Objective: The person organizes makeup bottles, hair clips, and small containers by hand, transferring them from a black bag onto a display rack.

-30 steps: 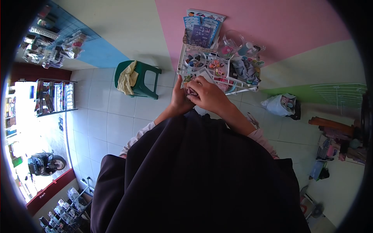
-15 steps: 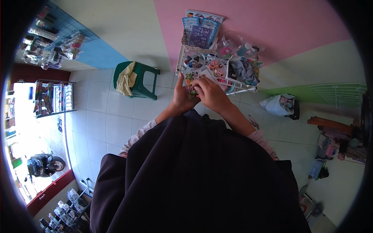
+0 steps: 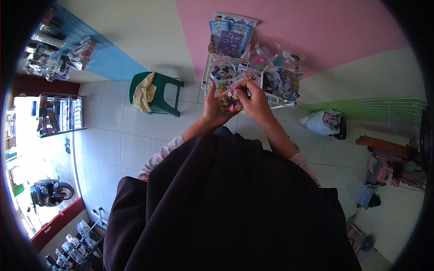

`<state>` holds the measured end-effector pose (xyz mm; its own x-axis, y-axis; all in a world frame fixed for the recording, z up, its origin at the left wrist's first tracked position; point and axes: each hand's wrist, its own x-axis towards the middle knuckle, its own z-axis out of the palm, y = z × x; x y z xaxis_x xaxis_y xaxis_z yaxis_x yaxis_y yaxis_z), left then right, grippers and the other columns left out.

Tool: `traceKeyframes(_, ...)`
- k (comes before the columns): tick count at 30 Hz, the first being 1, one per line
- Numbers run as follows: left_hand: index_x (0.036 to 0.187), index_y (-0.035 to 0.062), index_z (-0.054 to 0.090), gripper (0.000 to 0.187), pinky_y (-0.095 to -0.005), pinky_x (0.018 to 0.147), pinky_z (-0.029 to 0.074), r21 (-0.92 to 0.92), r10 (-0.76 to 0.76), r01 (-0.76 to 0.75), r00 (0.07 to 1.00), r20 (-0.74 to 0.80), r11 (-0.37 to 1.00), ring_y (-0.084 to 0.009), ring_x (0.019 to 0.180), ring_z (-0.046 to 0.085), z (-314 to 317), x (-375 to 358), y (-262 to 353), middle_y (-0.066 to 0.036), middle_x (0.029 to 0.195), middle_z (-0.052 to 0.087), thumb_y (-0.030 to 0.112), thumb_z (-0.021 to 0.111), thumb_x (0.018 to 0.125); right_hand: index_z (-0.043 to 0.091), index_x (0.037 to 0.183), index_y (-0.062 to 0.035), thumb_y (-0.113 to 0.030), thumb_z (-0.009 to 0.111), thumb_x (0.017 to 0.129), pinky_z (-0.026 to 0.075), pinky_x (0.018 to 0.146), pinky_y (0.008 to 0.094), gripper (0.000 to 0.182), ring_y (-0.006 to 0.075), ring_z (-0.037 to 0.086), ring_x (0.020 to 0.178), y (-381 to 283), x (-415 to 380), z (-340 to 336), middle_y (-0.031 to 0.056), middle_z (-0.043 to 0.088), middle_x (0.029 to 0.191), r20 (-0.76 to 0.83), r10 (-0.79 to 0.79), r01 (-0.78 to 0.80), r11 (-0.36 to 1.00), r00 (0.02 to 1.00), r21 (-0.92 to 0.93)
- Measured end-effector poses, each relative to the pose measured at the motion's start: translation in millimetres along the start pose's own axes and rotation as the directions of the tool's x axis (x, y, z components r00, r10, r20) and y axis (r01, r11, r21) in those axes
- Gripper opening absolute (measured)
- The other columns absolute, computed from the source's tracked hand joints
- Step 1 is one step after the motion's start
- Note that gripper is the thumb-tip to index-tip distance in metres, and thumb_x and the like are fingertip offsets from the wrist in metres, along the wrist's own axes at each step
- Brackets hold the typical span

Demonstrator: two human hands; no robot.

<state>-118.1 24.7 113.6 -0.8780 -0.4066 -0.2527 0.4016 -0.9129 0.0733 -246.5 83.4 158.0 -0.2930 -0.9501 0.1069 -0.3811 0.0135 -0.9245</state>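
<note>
My left hand point(image 3: 210, 109) supports a shallow clear box point(image 3: 221, 111) from its left side and underneath, thumb up along the edge. Inside it lie many small colourful trinkets point(image 3: 232, 108), too small to name one by one. Over the box's right side, my right hand point(image 3: 256, 103) has its thumb and index finger pinched together; what is between them is too small to make out. Just beyond the hands, a round clear tub point(image 3: 222, 71) with dark small pieces stands on a white rack point(image 3: 205, 76).
On the rack are a woven basket point(image 3: 211, 49) of printed cards, a clear round jar point(image 3: 267, 49) and grey cloth point(image 3: 282, 83). A green stool point(image 3: 170, 98) with a yellow cloth point(image 3: 145, 93) stands left. A filled plastic bag point(image 3: 316, 123) sits on the floor at right.
My right hand has shifted right and lifted off the middle of the box, so more trinkets show. Its fingers are now pinched near the box's upper right. The left hand keeps its hold.
</note>
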Motion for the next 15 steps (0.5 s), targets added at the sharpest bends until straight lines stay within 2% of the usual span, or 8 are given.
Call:
traceKeyframes(1,0.129,0.0085,0.041,0.071,-0.0448,0.095,0.039,0.007,0.0,0.0,1.0,-0.01,1.0,-0.0263,0.107,0.054,0,1,0,-0.011,0.118,0.054,0.065,0.023,0.089,0.057,0.092,-0.0003,-0.005,0.059,0.085,0.046,0.065,0.0293,0.009,0.0182,0.06,0.07,3,1,-1,0.0081,0.061,0.08,-0.005,0.028,-0.028,0.998,1.0,0.051)
traceKeyframes(2,0.13,0.0087,0.041,0.072,-0.0442,0.095,0.04,0.014,0.0,0.0,1.0,-0.02,1.0,-0.0258,0.107,0.054,-1,3,-1,-0.011,0.118,0.054,0.065,0.023,0.089,0.057,0.092,-0.0004,-0.005,0.059,0.085,0.045,0.063,0.0274,0.008,0.0152,0.057,0.068,3,2,-2,0.0061,0.059,0.078,0.004,0.137,-0.135,0.973,0.991,0.185)
traceKeyframes(4,0.13,0.0091,0.041,0.072,-0.0432,0.093,0.041,0.008,-0.008,0.008,1.0,-0.001,1.0,-0.0256,0.106,0.054,-2,5,-1,-0.01,0.119,0.054,0.065,0.024,0.089,0.058,0.092,-0.0006,-0.006,0.058,0.087,0.042,0.058,0.0236,0.007,0.0093,0.052,0.064,1,3,-5,0.0021,0.056,0.075,0.064,0.341,-0.334,0.837,0.938,0.433)
traceKeyframes(7,0.131,0.0102,0.041,0.071,-0.0422,0.089,0.042,-0.006,-0.003,0.003,0.999,0.045,1.0,-0.0264,0.104,0.054,-6,6,1,-0.008,0.121,0.053,0.065,0.026,0.089,0.058,0.093,-0.0008,-0.005,0.056,0.088,0.037,0.052,0.02,0.006,0.006,0.047,0.06,-10,9,-19,0.0005,0.053,0.073,0.13,0.456,-0.409,0.593,0.881,0.694)
traceKeyframes(10,0.133,0.0082,0.039,0.073,-0.0406,0.086,0.043,0.008,0.054,-0.054,0.999,-0.004,0.999,-0.0275,0.102,0.054,-15,3,5,-0.009,0.121,0.052,0.065,0.03,0.088,0.057,0.094,-0.0004,-0.004,0.056,0.088,0.033,0.049,0.0205,0.007,0.006,0.045,0.059,27,22,-38,0.0015,0.053,0.073,0.06,0.465,-0.348,0.565,0.883,0.748)
traceKeyframes(11,0.133,0.0054,0.038,0.075,-0.0394,0.085,0.043,0.003,0.071,-0.071,0.997,-0.028,0.997,-0.0279,0.1,0.053,-16,-1,6,-0.01,0.12,0.052,0.065,0.032,0.088,0.059,0.093,-0.0001,-0.005,0.057,0.087,0.038,0.05,0.0232,0.008,0.0073,0.048,0.06,36,28,-43,0.0023,0.055,0.072,-0.017,0.467,-0.343,0.674,0.884,0.654)
traceKeyframes(13,0.133,-0.0006,0.036,0.081,-0.0372,0.084,0.043,0.02,0.105,-0.104,0.991,-0.08,0.994,-0.0272,0.097,0.053,-19,-9,9,-0.014,0.112,0.052,0.065,0.035,0.087,0.06,0.091,-0.0001,-0.007,0.059,0.085,0.042,0.053,0.0256,0.009,0.01,0.053,0.061,76,39,-49,0.0048,0.058,0.073,-0.138,0.439,-0.392,0.878,0.888,0.274)
traceKeyframes(15,0.133,-0.0013,0.036,0.082,-0.0364,0.084,0.043,0.0,0.101,-0.102,0.99,-0.1,0.995,-0.0269,0.097,0.053,-24,-15,12,-0.015,0.109,0.052,0.066,0.035,0.086,0.061,0.09,-0.0005,-0.009,0.06,0.084,0.045,0.057,0.0283,0.011,0.0135,0.058,0.064,104,45,-45,0.0074,0.062,0.075,-0.216,0.351,-0.373,0.926,0.911,-0.067)
